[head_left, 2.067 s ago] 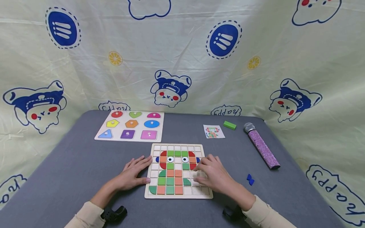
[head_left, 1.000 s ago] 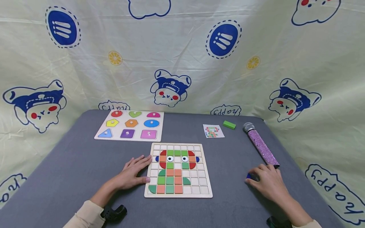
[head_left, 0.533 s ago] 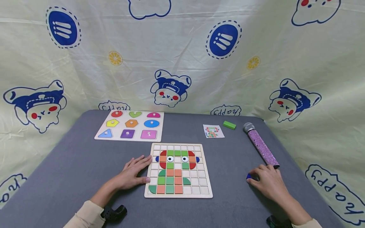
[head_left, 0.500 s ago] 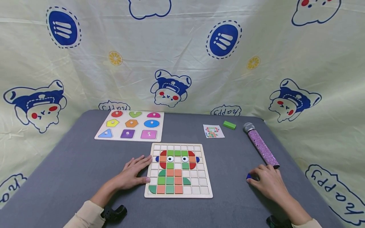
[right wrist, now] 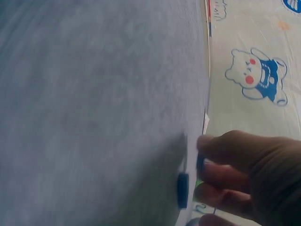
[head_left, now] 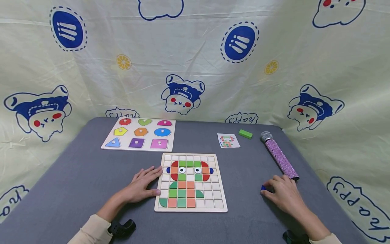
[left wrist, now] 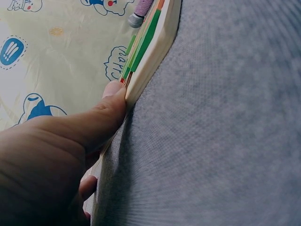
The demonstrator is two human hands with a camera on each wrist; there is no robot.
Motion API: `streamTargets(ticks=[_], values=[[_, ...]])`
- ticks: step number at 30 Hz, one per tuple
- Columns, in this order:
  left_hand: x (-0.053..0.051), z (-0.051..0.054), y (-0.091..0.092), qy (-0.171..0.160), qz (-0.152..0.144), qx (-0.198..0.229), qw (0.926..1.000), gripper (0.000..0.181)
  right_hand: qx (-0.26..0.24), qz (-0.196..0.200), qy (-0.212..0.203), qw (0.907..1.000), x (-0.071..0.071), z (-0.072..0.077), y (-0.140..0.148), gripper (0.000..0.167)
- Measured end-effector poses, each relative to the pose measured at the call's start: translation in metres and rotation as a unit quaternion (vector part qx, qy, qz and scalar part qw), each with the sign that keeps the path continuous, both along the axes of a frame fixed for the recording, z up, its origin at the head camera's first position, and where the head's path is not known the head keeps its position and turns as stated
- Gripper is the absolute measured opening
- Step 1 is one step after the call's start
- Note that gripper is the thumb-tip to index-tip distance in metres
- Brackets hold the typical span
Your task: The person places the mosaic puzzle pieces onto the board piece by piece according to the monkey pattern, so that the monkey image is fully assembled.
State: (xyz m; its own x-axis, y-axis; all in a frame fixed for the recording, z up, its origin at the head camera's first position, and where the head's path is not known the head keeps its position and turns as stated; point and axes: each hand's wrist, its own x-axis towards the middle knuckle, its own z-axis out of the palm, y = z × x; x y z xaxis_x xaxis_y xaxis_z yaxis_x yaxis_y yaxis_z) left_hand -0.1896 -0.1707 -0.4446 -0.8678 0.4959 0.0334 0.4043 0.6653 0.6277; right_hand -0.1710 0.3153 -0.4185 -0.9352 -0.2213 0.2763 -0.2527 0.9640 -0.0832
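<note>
My left hand [head_left: 141, 185] lies beside the wooden grid board [head_left: 223, 203], thumb and fingertips touching its left edge; in the left wrist view the thumb [left wrist: 101, 115] rests at the board's rim [left wrist: 153, 63]. Red, orange, green and blue tiles with two eye pieces form a figure on the grid. To the right of the board, my right hand [head_left: 284, 193] pinches a small blue piece [head_left: 263, 187] between thumb and finger. The right wrist view shows that held blue piece [right wrist: 201, 162] and a second blue piece [right wrist: 183, 190] just under it, near the grey cloth.
A purple glitter microphone [head_left: 281, 158] lies just beyond my right hand. Farther back are a pattern card [head_left: 229, 141], a green block [head_left: 245, 134] and a shape puzzle board [head_left: 128, 146]. A printed curtain surrounds the grey table [head_left: 91, 176].
My right hand left the grid board's right side, reached the two blue pieces on the cloth and took hold of one, then shifted slightly left. The left hand stayed put.
</note>
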Motion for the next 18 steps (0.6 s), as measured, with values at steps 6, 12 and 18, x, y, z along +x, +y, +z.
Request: streamTargets(ticks=[6, 12, 18], values=[[-0.001, -0.001, 0.0, -0.002, 0.001, -0.003, 1.0, 0.076, -0.006, 0.034, 0.006, 0.9994, -0.001, 0.006, -0.029, 0.019], [-0.001, 0.0, 0.0, -0.006, 0.002, -0.006, 1.0, 0.076, -0.01, 0.085, 0.038, 0.9956, -0.006, 0.009, -0.068, 0.02], [0.0, 0.001, 0.0, -0.003, -0.001, -0.005, 1.0, 0.076, -0.011, 0.128, 0.029, 0.9913, -0.012, 0.011, -0.111, 0.023]])
